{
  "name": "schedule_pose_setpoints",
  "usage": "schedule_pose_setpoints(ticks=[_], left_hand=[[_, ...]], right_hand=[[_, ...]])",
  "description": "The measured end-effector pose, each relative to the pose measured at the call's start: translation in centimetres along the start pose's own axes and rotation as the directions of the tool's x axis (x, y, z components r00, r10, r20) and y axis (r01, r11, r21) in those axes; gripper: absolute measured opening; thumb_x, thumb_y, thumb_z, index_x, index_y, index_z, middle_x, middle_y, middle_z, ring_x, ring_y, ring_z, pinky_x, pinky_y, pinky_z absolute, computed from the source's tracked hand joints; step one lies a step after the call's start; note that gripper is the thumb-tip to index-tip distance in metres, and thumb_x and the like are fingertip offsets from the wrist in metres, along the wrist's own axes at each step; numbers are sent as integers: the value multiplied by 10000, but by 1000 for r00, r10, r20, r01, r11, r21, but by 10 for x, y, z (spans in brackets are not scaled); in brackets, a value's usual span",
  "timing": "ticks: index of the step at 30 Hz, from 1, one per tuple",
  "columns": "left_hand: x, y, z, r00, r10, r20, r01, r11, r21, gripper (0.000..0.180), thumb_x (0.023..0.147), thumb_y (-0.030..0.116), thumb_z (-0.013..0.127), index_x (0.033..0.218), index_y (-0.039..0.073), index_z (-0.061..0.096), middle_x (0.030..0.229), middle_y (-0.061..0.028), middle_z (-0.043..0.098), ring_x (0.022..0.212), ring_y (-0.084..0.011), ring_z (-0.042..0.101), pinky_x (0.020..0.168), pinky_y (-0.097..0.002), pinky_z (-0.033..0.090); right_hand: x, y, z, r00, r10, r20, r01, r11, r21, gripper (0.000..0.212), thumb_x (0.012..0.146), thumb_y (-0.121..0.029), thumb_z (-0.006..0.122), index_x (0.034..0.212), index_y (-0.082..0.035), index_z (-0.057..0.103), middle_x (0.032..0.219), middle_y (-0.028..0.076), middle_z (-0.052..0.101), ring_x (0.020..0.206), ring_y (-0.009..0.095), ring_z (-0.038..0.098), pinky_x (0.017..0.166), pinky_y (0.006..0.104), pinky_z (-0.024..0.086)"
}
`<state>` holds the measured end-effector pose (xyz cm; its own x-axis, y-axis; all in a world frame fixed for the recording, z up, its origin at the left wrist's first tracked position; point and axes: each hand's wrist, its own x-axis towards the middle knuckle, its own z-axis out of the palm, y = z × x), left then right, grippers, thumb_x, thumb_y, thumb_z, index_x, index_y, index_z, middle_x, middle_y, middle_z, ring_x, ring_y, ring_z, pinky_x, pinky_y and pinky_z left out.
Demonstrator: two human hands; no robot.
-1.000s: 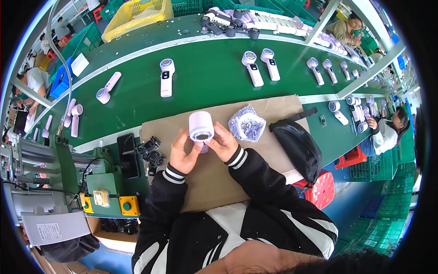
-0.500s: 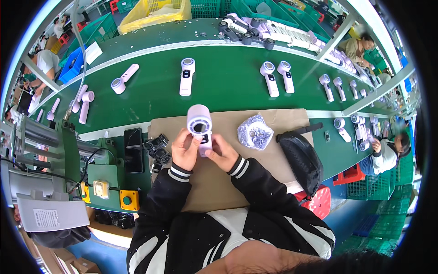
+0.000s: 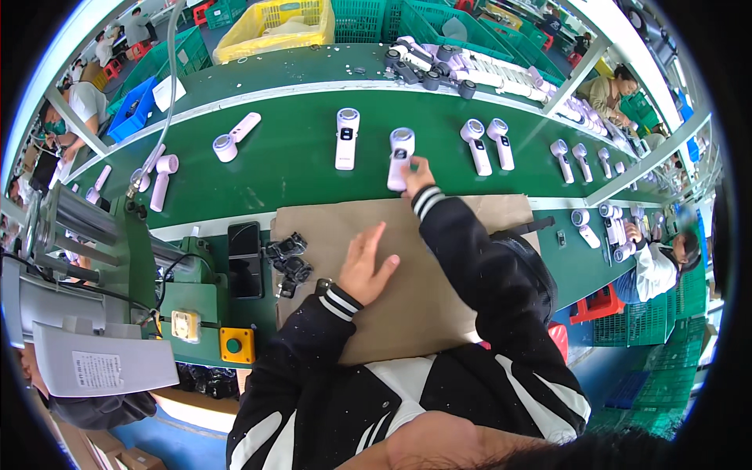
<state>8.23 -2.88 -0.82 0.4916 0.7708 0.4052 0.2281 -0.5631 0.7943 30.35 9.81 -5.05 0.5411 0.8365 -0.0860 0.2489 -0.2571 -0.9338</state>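
On the green work surface my right hand (image 3: 417,175) grips the lower handle of a pale pink handheld fan (image 3: 402,143), its round head pointing away from me. My left hand (image 3: 366,265) is held over the brown cardboard sheet (image 3: 329,223), fingers stretched out and holding nothing. Just left of the gripped fan lies another handheld fan (image 3: 345,141), and two more fans (image 3: 476,147) lie to its right. Several black plastic parts (image 3: 290,260) rest on the left edge of the cardboard. My right arm covers the spot where the bag of small parts lay.
At left stands a green and grey press machine (image 3: 184,301) with a green button box (image 3: 236,345). A black phone (image 3: 244,258) lies beside it. My sleeve partly covers a black mesh pouch (image 3: 533,262). A yellow crate (image 3: 274,30) stands at the back; people sit along both sides.
My right hand has carried the fan forward and right, from above the cardboard onto the green surface. My left hand has let go of it and opened. The view has shifted slightly.
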Motion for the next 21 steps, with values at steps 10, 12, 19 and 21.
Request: schedule_pose_setpoints(ticks=[10,12,19,21], left_hand=[[-10,6,1,974,85,208,-86,996,-5,548,886,258,569,1360,48,393,1247,-151,478,1054,-321,489,922,-376,398],[-12,5,-1,974,42,224,-55,997,52,533,878,240,579,1344,43,411,1222,-142,495,1022,-311,499,902,-366,405],[-11,2,-4,969,3,247,-17,998,58,502,886,282,549,1321,59,436,1223,-133,497,996,-310,510,854,-368,407],[-7,3,-4,964,-3,266,-12,999,53,477,885,272,550,1303,63,457,1207,-120,512,985,-304,519,856,-372,407]], right_hand=[[21,-28,94,762,-610,216,598,537,-595,569,787,-205,553,1331,-122,408,1258,180,440,1026,387,530,858,459,463],[6,-31,107,792,-591,154,519,519,-679,588,778,-215,554,1341,-127,409,1281,159,423,1026,374,533,852,450,466],[8,-41,105,826,-558,83,432,531,-729,630,749,-252,571,1346,-123,414,1315,141,382,1023,348,541,841,437,472],[9,-49,99,851,-511,124,418,516,-747,641,745,-255,573,1350,-118,410,1311,137,386,1033,342,542,841,434,473]])
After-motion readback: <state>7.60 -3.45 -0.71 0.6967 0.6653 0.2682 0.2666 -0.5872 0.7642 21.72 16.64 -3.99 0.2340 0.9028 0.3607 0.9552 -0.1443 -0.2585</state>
